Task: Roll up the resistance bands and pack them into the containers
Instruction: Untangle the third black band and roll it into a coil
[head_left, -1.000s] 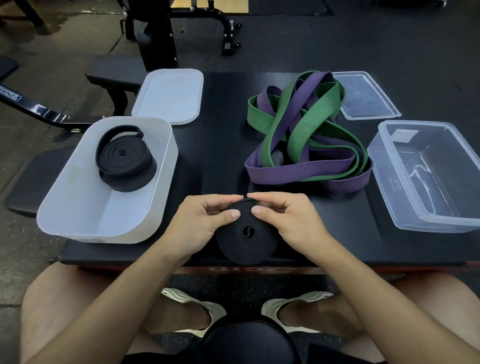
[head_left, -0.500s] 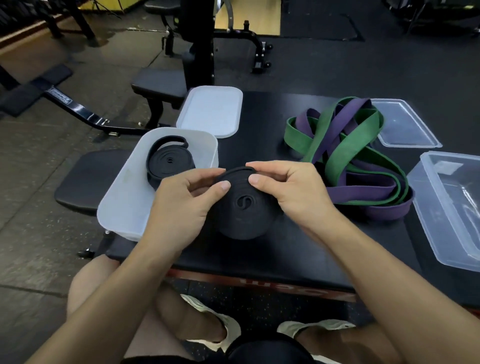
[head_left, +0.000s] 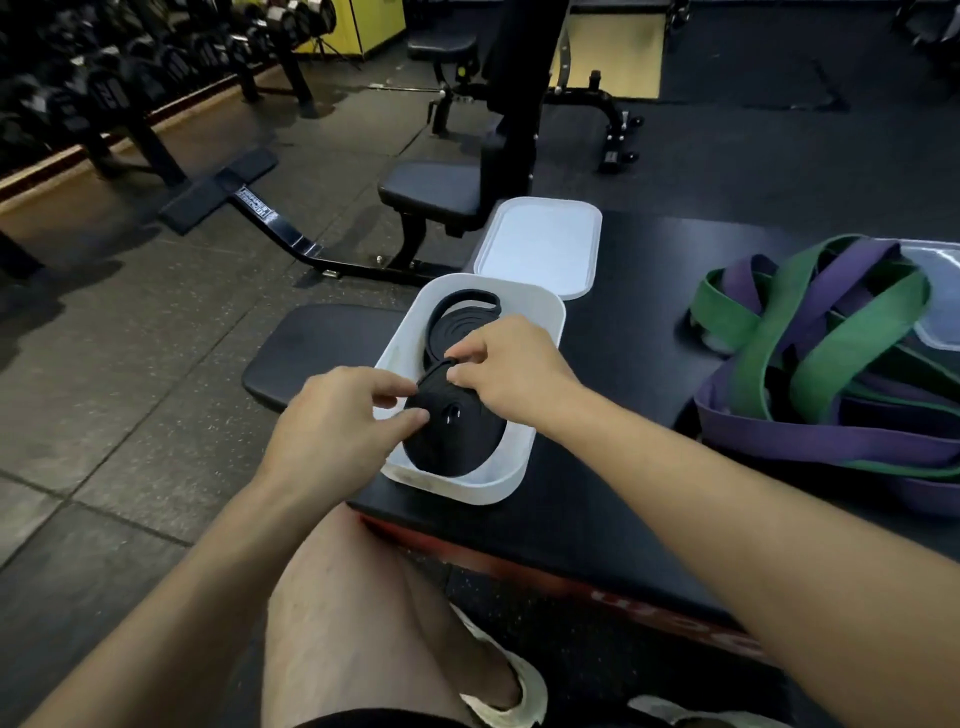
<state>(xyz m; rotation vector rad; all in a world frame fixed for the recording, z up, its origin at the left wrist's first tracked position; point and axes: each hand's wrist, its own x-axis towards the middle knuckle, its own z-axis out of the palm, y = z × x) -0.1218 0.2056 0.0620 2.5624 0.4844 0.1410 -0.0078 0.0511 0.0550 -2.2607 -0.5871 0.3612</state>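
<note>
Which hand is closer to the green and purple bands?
Right. The right hand grips the black roll on the side facing the green and purple bands; the left hand holds the roll's other side, farther away.

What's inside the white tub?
Two rolled black bands: the far roll, the near roll pinched by the left hand and right hand. The right hand covers part of the far roll.

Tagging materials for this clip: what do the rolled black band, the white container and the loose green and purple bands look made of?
The rolled black band looks like rubber or latex, matte; it coils tightly in flat layers. The white container seems plastic, frosted finish, thin moulded walls, rounded corners. The green band and purple band: probably the same rubbery material, matte, draping in soft loops.
</note>
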